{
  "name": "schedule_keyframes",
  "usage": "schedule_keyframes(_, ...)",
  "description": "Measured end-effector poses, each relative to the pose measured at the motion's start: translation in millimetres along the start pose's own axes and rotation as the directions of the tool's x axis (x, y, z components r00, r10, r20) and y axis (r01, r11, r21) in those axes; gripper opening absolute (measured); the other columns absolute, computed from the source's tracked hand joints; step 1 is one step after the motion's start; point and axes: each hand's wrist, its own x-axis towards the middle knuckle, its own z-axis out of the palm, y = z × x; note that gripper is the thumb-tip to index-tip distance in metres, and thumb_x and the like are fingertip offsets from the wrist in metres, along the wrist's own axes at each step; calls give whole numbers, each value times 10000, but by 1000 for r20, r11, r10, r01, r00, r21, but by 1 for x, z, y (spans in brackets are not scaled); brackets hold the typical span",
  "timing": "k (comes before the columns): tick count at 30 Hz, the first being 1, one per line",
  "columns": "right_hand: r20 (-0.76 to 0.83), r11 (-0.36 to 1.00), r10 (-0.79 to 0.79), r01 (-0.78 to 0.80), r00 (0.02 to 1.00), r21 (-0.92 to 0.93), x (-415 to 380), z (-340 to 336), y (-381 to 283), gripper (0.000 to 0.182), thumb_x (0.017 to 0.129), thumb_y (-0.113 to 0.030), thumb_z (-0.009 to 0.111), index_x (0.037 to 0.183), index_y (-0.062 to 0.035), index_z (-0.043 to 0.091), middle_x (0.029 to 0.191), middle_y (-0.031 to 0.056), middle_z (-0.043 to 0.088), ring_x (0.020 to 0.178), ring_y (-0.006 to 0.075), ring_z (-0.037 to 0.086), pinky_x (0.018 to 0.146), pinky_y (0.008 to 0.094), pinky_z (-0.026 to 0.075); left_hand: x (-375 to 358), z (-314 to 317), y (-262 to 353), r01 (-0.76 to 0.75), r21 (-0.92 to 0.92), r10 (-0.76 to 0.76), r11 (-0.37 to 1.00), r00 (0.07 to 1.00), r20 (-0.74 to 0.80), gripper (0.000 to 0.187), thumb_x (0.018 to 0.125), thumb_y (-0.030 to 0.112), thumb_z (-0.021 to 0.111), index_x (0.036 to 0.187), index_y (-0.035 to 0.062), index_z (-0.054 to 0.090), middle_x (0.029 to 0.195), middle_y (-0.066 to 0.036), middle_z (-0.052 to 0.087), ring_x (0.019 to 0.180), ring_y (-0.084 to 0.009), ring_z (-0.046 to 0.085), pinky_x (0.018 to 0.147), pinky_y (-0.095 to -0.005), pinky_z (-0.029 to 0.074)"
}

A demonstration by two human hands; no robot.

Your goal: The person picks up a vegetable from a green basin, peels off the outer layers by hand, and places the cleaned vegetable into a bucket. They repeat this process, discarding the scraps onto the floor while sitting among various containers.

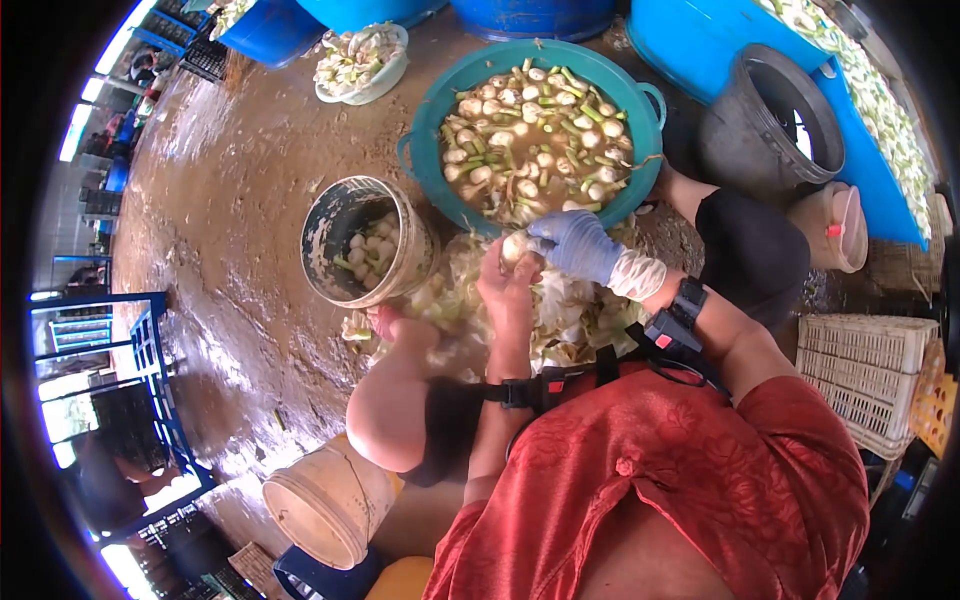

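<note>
Between my hands, just past the near rim of a teal tub (424, 175), is a whitish garlic bulb (514, 247). My bare left hand (508, 285) is closed around it from below. From the right, my right hand (578, 245), in a blue glove with a pale wrapped cuff, pinches at the same bulb; a small tool in its fingers cannot be made out. Many bulbs with green stalk stubs (545, 160) float in the tub's brown water. Peeled skins and leaves (570, 320) lie in a heap under my hands.
A dirty bucket (410, 225) with trimmed bulbs stands left of my hands. Beyond it sits a pale basin (383, 85) of peelings. A black bucket (730, 140), a blue bin (680, 45) and white crates (860, 375) are on the right. The floor (200, 260) is wet and muddy.
</note>
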Motion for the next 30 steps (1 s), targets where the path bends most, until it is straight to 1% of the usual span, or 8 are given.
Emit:
schedule_keyframes(4, 66, 982, 63, -50, 996, -183, 1, -4, -12, 132, 723, -186, 594, 737, -55, 591, 691, 146, 613, 665, 330, 601, 606, 437, 465, -3, 1, -2, -4, 77, 7, 997, 1000, -29, 368, 771, 72, 628, 1105, -61, 551, 870, -68, 616, 662, -106, 582, 542, -228, 496)
schedule_keyframes(12, 33, 981, 196, -196, 980, -17, 6, -2, 13, 123, 736, -165, 563, 753, -52, 608, 669, 162, 609, 666, 342, 603, 619, 426, 472, -1, 1, 4, 71, 26, -71, 997, 997, -1, 469, 762, 84, 620, 1177, -96, 494, 826, -108, 619, 595, -120, 567, 523, -227, 468)
schedule_keyframes(17, 287, 833, 528, -421, 799, -360, -7, 22, 63, 232, 759, -184, 551, 876, -13, 656, 814, 179, 658, 770, 317, 648, 693, 403, 502, -2, -2, 10, 179, -550, -55, 816, 970, 235, 326, 800, 113, 616, 1100, 7, 545, 960, -168, 609, 629, -206, 587, 462, -237, 453)
schedule_keyframes(22, 441, 855, 448, -230, 778, -464, -42, 27, 112, 182, 767, -153, 570, 869, -9, 615, 782, 170, 644, 766, 269, 642, 687, 362, 485, 6, -12, 4, 370, -723, -18, 583, 896, 444, 310, 817, 171, 611, 1076, 15, 544, 1039, -218, 586, 660, -205, 573, 455, -234, 414)
schedule_keyframes(23, 358, 930, 295, -353, 886, 107, -47, 46, 145, 175, 773, -135, 589, 897, -16, 624, 796, 141, 649, 776, 212, 632, 698, 337, 480, 7, -11, 4, 361, -720, -10, 593, 897, 442, 310, 817, 171, 609, 1073, 10, 543, 1044, -206, 588, 670, -207, 577, 460, -236, 417)
schedule_keyframes(24, 179, 709, 218, -281, 959, 647, -50, 56, 162, 175, 779, -117, 608, 924, -23, 633, 811, 111, 654, 786, 155, 621, 710, 311, 474, 8, -10, 4, 349, -716, 1, 605, 898, 439, 309, 817, 171, 607, 1070, 5, 543, 1049, -194, 590, 680, -208, 581, 465, -238, 421)
schedule_keyframes(26, 253, 603, 295, -385, 921, 698, -32, -5, 85, 165, 784, -109, 643, 930, -31, 639, 817, 60, 649, 809, 97, 580, 732, 277, 455, 8, -8, 2, 353, -716, -75, 602, 918, 389, 326, 822, 178, 603, 1077, -13, 537, 1042, -154, 598, 705, -212, 589, 476, -257, 433)
schedule_keyframes(30, 171, 832, -85, -24, 982, 554, -14, -36, 37, 266, 800, -220, 643, 963, -10, 637, 846, 124, 667, 757, 228, 630, 691, 343, 472, 6, 0, -3, 320, -463, -182, 827, 930, 319, 401, 854, 207, 585, 1148, -49, 493, 1010, -123, 597, 722, -190, 593, 515, -264, 469)
